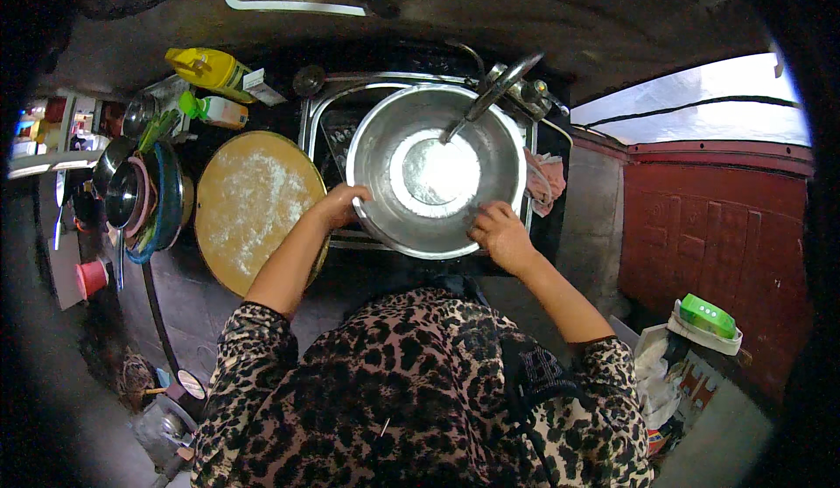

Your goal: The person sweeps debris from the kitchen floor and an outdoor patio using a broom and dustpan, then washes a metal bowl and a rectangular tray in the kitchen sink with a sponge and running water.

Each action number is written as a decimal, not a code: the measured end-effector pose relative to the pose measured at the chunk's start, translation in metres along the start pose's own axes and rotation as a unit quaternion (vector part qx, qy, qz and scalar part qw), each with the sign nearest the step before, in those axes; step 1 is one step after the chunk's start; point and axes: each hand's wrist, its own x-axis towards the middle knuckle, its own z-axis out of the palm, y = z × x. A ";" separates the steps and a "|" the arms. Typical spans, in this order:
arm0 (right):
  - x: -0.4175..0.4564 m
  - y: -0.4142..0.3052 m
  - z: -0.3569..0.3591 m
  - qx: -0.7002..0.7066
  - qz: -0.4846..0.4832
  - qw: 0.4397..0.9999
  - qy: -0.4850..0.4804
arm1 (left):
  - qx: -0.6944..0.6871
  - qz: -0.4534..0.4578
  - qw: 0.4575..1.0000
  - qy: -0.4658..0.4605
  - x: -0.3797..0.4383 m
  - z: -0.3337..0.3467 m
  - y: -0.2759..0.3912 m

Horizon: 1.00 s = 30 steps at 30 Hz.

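Note:
A large round stainless steel basin (377, 143) rests over the sink (321, 104). My left hand (344, 204) holds its lower left rim, with the thumb over the edge and the other fingers hidden below. At the lower right, my right hand (504, 232) reaches over the rim with bent fingers against or near the inner wall. The fingertips are blurred, and whether they grip anything is unclear. Above the basin, the metal faucet (502, 84) points its spout inward. Glare covers the basin's bottom, so I cannot tell whether it holds water.
A round board (256, 206) dusted with white powder lies left of the sink. Behind it are a yellow jug (210, 71) and a green-capped bottle (220, 111). Stacked pans and basins (172, 192) stand farther left. A pink cloth (546, 183) lies at the sink's right edge.

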 end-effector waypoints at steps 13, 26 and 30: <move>0.017 0.089 0.103 0.338 0.400 0.819 0.236 | 0.131 0.279 0.949 -0.072 0.030 0.012 -0.040; 0.064 0.029 0.215 0.794 0.418 0.436 -0.070 | 0.297 0.520 0.744 0.296 -0.148 0.086 -0.029; 0.070 0.012 0.213 0.794 0.422 0.435 -0.045 | 0.397 0.352 0.789 0.310 -0.174 0.059 -0.115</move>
